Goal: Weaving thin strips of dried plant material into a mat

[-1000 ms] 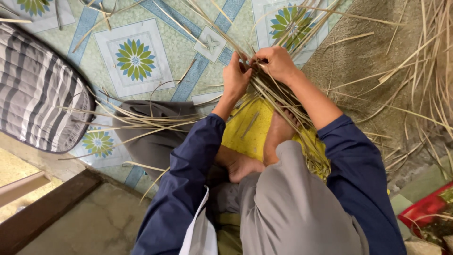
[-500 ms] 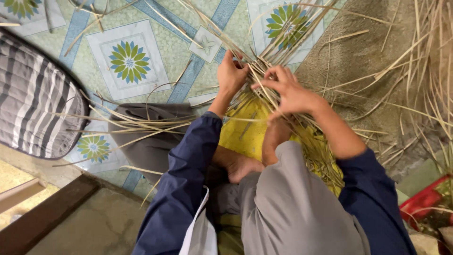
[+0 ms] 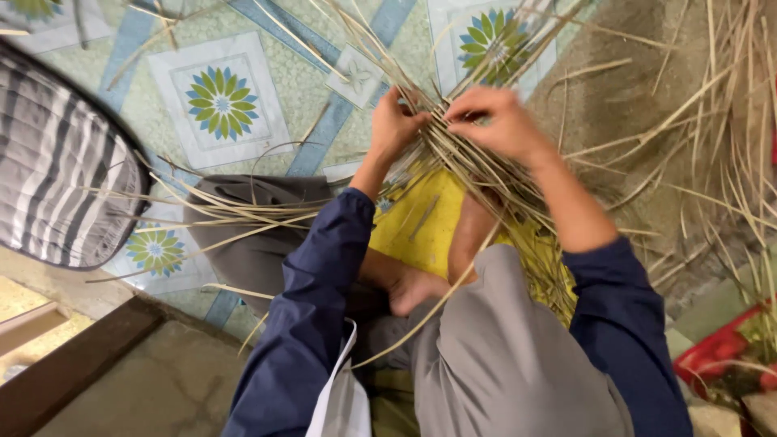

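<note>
Both hands [image 3: 453,125] drew together, gripping cane strips [image 3: 453,162] over flower-patterned floor tiles [image 3: 222,101].

The single head camera looks steeply down from close above the lap, facing forward over the knees [image 3: 518,356] to the tiled floor [image 3: 267,105] on the far side.

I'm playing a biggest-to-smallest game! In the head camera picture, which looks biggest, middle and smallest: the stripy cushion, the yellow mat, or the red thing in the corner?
1. Stripy cushion, partly cut off by the edge.
2. Yellow mat, though legs and straw strips hide much of it, so this gap is unsure.
3. Red thing, only partly showing.
</note>
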